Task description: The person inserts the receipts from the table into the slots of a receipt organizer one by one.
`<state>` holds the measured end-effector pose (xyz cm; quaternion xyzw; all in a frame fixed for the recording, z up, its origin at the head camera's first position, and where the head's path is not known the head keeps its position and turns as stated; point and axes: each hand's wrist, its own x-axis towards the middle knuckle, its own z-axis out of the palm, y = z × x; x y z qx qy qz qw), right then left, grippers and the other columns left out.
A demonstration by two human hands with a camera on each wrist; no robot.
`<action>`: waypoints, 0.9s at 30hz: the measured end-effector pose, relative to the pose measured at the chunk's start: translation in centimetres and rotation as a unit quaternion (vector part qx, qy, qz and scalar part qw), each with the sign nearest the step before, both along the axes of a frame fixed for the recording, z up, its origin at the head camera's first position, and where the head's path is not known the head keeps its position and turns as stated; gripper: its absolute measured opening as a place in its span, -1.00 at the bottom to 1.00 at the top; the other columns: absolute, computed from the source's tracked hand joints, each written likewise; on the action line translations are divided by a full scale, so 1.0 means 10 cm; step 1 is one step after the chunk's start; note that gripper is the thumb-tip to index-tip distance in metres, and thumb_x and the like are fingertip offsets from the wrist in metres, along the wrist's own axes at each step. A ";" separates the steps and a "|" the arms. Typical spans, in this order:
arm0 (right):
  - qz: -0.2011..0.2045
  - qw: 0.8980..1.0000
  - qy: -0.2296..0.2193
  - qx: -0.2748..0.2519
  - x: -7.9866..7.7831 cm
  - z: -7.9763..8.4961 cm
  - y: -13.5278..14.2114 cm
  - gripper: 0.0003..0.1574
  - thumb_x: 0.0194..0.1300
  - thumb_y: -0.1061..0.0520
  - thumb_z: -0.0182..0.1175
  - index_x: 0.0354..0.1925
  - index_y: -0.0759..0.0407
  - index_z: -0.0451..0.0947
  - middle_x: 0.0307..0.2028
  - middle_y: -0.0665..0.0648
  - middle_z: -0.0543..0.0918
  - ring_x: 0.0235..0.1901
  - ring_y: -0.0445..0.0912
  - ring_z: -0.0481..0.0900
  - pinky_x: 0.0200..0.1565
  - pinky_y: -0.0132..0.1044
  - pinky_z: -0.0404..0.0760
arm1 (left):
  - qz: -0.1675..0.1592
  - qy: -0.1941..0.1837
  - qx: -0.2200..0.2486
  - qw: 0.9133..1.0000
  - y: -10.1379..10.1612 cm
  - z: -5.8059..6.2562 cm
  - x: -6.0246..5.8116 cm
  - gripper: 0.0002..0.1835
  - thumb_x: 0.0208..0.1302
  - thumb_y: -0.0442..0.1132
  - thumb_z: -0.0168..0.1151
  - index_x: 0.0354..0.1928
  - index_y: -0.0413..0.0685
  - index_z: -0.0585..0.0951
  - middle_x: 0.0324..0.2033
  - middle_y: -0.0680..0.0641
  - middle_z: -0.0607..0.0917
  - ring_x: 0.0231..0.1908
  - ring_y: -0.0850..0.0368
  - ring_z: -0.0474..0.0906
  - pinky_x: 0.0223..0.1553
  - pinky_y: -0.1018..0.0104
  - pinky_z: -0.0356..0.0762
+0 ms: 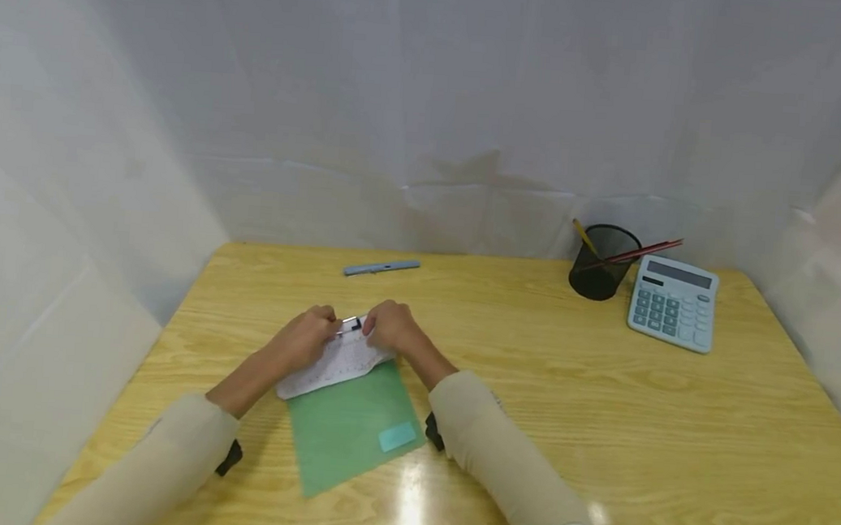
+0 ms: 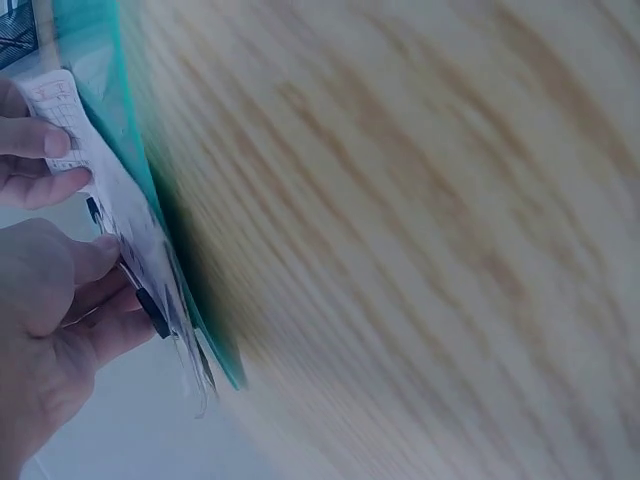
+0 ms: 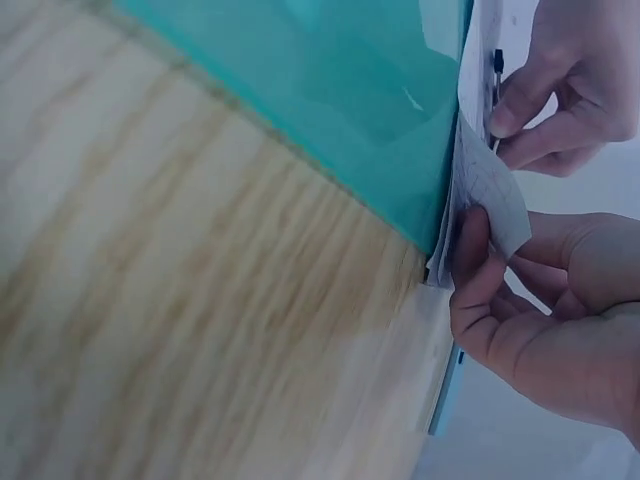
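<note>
A green file folder (image 1: 357, 429) with a pale blue label lies on the table, printed white sheets (image 1: 340, 367) along its far end. There a thin fastener strip (image 1: 350, 325) with a black piece runs across the sheets. My left hand (image 1: 305, 337) pinches this strip between thumb and fingers, as the left wrist view also shows. Just to the right, my right hand (image 1: 390, 325) pinches the sheets at their edge. In the right wrist view a paper corner (image 3: 505, 205) bends up over its fingers. The fingers partly hide the strip.
A slim light-blue bar-shaped object (image 1: 381, 268) lies beyond the hands near the far edge. At the back right stand a black mesh pen cup (image 1: 595, 281) with pencils and a light-blue calculator (image 1: 674, 305). White sheeting (image 1: 440, 93) hangs behind the wooden table (image 1: 540, 433).
</note>
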<state>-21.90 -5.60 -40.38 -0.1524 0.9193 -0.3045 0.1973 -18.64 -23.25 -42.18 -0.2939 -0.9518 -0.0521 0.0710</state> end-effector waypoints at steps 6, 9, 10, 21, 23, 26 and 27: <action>-0.017 1.000 0.022 -0.010 -0.01 -0.05 -0.04 -0.82 0.10 0.32 0.29 -0.27 0.16 0.68 -0.14 0.11 0.70 -0.03 -0.03 0.56 -0.02 -0.31 0.60 | 0.008 0.001 0.000 1.000 0.02 0.00 0.02 -0.82 0.14 -0.53 0.19 -0.20 -0.40 0.66 -0.31 -0.27 0.62 -0.30 -0.09 0.59 -0.30 0.24 0.68; -0.023 0.999 0.029 -0.016 -0.01 -0.06 -0.05 -0.83 0.09 0.35 0.28 -0.30 0.18 0.67 -0.21 0.12 0.70 -0.12 -0.05 0.56 -0.14 -0.36 0.61 | 0.013 -0.001 0.000 1.000 0.02 -0.01 0.02 -0.82 0.12 -0.53 0.20 -0.22 -0.40 0.67 -0.33 -0.26 0.62 -0.31 -0.08 0.58 -0.32 0.23 0.67; -0.023 0.999 0.033 -0.014 -0.01 -0.07 -0.06 -0.84 0.08 0.35 0.28 -0.31 0.18 0.67 -0.22 0.11 0.70 -0.14 -0.05 0.56 -0.16 -0.38 0.61 | 0.015 -0.001 0.000 1.000 0.03 -0.01 0.02 -0.83 0.12 -0.53 0.20 -0.22 -0.39 0.67 -0.33 -0.26 0.62 -0.32 -0.08 0.58 -0.32 0.23 0.67; -0.040 0.999 0.036 0.008 -0.06 -0.15 0.02 -0.87 0.14 0.34 0.23 -0.33 0.14 0.56 -0.26 0.07 0.60 -0.21 -0.08 0.50 -0.24 -0.36 0.56 | 0.048 -0.012 0.014 0.999 0.05 -0.02 0.04 -0.81 0.17 -0.46 0.22 -0.16 -0.33 0.68 -0.29 -0.24 0.64 -0.27 -0.07 0.60 -0.24 0.22 0.69; -0.040 0.998 0.038 0.008 -0.07 -0.16 0.07 -0.88 0.18 0.34 0.19 -0.35 0.15 0.54 -0.29 0.07 0.59 -0.24 -0.09 0.50 -0.31 -0.38 0.55 | 0.049 -0.006 0.014 0.999 0.05 -0.02 0.04 -0.81 0.17 -0.46 0.24 -0.16 -0.32 0.68 -0.29 -0.23 0.64 -0.26 -0.06 0.61 -0.24 0.22 0.69; -0.029 0.998 0.048 -0.001 -0.08 -0.16 0.18 -0.88 0.25 0.33 0.10 -0.36 0.16 0.52 -0.32 0.07 0.59 -0.28 -0.11 0.50 -0.36 -0.40 0.52 | 0.051 -0.001 0.020 0.998 0.04 -0.02 0.04 -0.81 0.16 -0.46 0.25 -0.16 -0.32 0.69 -0.28 -0.23 0.65 -0.24 -0.07 0.62 -0.22 0.21 0.69; -0.025 0.998 0.053 -0.004 -0.07 -0.16 0.24 -0.88 0.25 0.33 0.09 -0.36 0.16 0.52 -0.33 0.07 0.59 -0.30 -0.11 0.49 -0.36 -0.40 0.51 | 0.053 -0.003 0.024 0.998 0.04 -0.02 0.04 -0.81 0.16 -0.46 0.25 -0.16 -0.33 0.68 -0.27 -0.23 0.65 -0.24 -0.07 0.62 -0.22 0.20 0.69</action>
